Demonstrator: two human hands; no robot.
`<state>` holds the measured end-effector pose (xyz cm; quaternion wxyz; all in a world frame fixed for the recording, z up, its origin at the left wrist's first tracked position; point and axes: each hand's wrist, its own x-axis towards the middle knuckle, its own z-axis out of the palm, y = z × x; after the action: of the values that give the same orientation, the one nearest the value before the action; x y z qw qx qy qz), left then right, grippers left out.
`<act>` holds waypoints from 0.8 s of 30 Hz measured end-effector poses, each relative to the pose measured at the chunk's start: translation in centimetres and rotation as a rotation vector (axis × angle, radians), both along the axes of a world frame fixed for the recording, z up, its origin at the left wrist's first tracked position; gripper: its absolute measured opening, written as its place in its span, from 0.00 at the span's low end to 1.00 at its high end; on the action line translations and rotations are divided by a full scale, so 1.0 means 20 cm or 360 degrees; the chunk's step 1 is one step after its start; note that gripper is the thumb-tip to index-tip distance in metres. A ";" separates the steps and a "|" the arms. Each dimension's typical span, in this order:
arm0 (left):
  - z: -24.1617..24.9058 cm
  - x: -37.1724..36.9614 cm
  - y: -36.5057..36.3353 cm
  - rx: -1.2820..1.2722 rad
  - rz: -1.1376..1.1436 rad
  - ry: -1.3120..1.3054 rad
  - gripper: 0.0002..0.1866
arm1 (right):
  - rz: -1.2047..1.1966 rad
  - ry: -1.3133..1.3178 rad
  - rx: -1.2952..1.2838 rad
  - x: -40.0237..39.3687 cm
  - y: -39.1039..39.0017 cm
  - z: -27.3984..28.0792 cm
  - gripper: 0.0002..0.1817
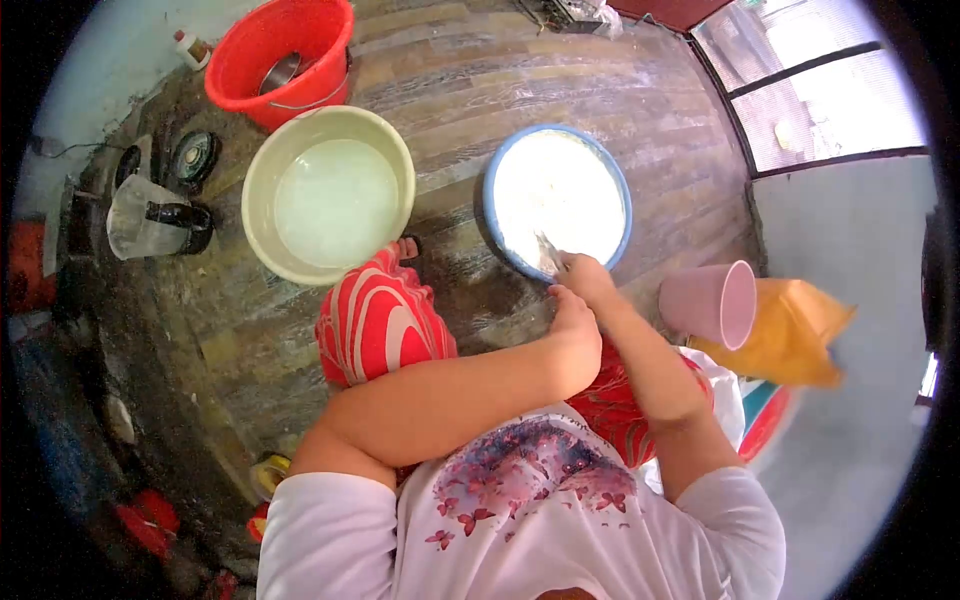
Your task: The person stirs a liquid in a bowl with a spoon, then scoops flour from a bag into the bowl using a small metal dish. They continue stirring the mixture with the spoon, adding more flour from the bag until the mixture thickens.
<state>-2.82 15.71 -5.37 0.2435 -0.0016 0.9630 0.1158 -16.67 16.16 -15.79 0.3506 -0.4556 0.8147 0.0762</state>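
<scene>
two hands at the near rim of the round blue-rimmed basin of white liquid (497, 222). right hand (588, 277) pinching a small metal utensil (549, 252); left hand (574, 318) curled just beside, grip unclear. cream plastic basin of cloudy water (262, 170) well apart.

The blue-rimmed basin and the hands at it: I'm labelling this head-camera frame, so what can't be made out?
- Blue-rimmed basin: glare washes out its white contents.
- Right hand: holds something thin and metallic at the rim, too small to identify.
- Left hand: fingers curl away from the camera, so any grip is hidden.
- Red bucket: a metal item inside, half hidden by its wall.
</scene>
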 end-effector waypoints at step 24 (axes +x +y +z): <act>0.00 -0.01 -0.02 -0.0047 -0.0011 0.0028 0.19 | -0.0325 -0.0018 -0.0808 -0.11 0.06 -0.36 0.26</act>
<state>-2.96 15.27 -5.42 0.2354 -0.0010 0.9667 0.1009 -18.79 17.33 -22.95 0.2356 -0.4447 0.8475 -0.1688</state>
